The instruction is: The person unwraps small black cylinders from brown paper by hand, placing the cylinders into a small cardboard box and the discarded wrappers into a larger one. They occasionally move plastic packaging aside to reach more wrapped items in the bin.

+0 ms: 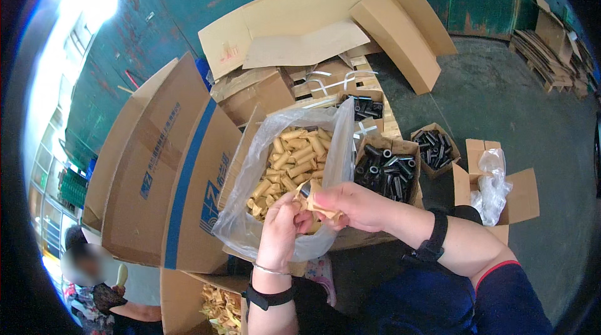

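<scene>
Both my hands are together over the front of a lined carton, closed on a tan paper wrapper (330, 213) with a dark tube (305, 190) showing at its upper left end. My left hand (285, 216) grips the near-left side, its fingers curled. My right hand (350, 205) pinches the paper from the right, thumb on top. Below and beyond them, tan paper-wrapped rolls (293, 155) are heaped inside a clear plastic liner (263, 138). Black tubes (389, 175) fill an open carton just right of my right hand.
More black tubes lie in a small carton (452, 163) and another box farther back. A carton with crumpled plastic (494, 191) stands right. Tall cardboard panels (188, 191) rise at left; crumpled paper (220, 310) fills a box below. Another person (94, 297) is at lower left.
</scene>
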Available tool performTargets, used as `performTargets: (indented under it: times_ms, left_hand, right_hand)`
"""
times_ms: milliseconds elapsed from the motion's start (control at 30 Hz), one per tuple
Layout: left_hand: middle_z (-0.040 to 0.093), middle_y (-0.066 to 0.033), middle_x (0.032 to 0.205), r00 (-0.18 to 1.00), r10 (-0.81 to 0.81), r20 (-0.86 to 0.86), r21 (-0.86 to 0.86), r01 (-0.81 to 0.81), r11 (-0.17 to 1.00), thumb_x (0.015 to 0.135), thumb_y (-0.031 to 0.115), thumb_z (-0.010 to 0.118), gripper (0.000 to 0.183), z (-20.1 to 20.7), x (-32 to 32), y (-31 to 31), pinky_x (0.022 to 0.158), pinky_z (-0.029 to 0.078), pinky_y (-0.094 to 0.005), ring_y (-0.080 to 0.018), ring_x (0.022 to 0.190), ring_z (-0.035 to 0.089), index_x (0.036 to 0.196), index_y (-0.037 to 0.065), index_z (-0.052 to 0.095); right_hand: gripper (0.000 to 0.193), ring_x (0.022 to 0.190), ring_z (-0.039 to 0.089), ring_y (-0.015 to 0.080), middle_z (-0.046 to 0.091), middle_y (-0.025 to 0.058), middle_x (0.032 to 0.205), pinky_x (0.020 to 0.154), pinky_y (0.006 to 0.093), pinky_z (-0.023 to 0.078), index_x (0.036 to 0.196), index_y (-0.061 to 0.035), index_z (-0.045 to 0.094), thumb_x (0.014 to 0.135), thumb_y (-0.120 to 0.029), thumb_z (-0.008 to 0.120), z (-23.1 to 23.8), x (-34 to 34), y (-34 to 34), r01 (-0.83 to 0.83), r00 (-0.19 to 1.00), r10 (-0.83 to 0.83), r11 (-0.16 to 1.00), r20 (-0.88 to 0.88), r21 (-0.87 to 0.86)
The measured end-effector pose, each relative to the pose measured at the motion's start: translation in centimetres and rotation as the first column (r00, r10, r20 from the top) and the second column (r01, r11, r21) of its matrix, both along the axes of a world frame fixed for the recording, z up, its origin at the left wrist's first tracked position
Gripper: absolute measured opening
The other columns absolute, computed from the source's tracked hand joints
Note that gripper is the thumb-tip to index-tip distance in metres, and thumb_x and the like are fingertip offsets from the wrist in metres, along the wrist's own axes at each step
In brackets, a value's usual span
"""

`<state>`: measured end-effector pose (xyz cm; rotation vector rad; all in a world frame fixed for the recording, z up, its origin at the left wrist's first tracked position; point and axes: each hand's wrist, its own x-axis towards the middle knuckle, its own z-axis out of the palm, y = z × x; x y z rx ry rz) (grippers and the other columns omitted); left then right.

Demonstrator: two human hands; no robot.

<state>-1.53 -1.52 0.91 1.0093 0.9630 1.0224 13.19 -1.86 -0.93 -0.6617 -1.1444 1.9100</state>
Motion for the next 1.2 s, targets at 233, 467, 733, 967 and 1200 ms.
performTargets:
  times_ms: [233, 467, 733, 967, 1200]
  left_hand:
    - [0.034, 0.0032, 0.055, 0.997, -0.061, 0.037, -0.074, 0.064, 0.995, 0.074, 0.012, 0.035, 0.011, -1.2, -0.3, 0.8, 0.042, 0.024, -0.0197, -0.0068, 0.046, 0.030, 0.072, 0.005, 0.043]
    - [0.040, 0.0032, 0.057, 0.997, -0.031, -0.074, 0.032, 0.033, 0.999, 0.085, 0.029, 0.039, 0.027, -1.3, 0.6, 0.2, 0.043, 0.027, -0.0186, -0.0062, 0.048, 0.035, 0.072, 0.006, 0.047]
    - [0.042, 0.0058, 0.054, 0.980, 0.196, -0.013, 0.159, -0.192, 0.969, 0.085, 0.025, 0.043, 0.028, -0.7, 1.5, -0.3, 0.040, 0.026, -0.0168, -0.0021, 0.046, 0.035, 0.065, 0.007, 0.049]
    - [0.032, 0.0058, 0.047, 0.946, 0.280, 0.162, -0.268, -0.231, 0.935, 0.082, 0.023, 0.040, 0.029, -0.6, 2.3, 0.2, 0.038, 0.020, -0.0202, -0.0055, 0.039, 0.027, 0.055, 0.013, 0.036]
    - [0.026, 0.0068, 0.047, 0.824, 0.114, 0.555, -0.376, 0.127, 0.918, 0.082, 0.025, 0.041, 0.030, -1.0, 1.9, -0.2, 0.040, 0.018, -0.0209, -0.0068, 0.041, 0.022, 0.055, 0.015, 0.033]
  right_hand:
    - [0.041, 0.045, 0.026, 0.0051, 0.036, -0.0041, 0.056, 0.043, 0.0188, 0.020, 0.072, -0.0081, 0.048, 0.083, -0.046, 0.038, -1.0, -0.4, 0.4, -0.139, 0.940, 0.053, 0.962, -0.336, -0.236]
    - [0.044, 0.047, 0.029, 0.0047, 0.044, -0.0042, 0.061, 0.043, 0.0179, 0.022, 0.073, -0.0100, 0.049, 0.082, -0.051, 0.035, 0.1, 0.9, 0.9, -0.122, 0.992, 0.118, 0.979, -0.034, -0.160]
    - [0.044, 0.063, 0.055, 0.0261, 0.056, 0.0141, 0.070, 0.053, 0.0355, 0.041, 0.072, -0.0011, 0.047, 0.077, -0.045, 0.048, 0.5, 0.6, 0.4, -0.091, 0.666, -0.476, 0.712, 0.574, 0.696]
    - [0.033, 0.066, 0.055, 0.0343, 0.055, 0.0191, 0.069, 0.056, 0.0385, 0.043, 0.075, 0.0019, 0.047, 0.079, -0.031, 0.048, -1.0, -0.1, -0.1, 0.117, 0.743, -0.528, 0.708, 0.412, 0.697]
    - [0.030, 0.067, 0.054, 0.0352, 0.054, 0.0193, 0.069, 0.058, 0.0373, 0.042, 0.086, 0.0024, 0.046, 0.079, -0.026, 0.049, -0.9, -0.1, -0.4, 0.244, 0.757, -0.591, 0.651, 0.278, 0.719]
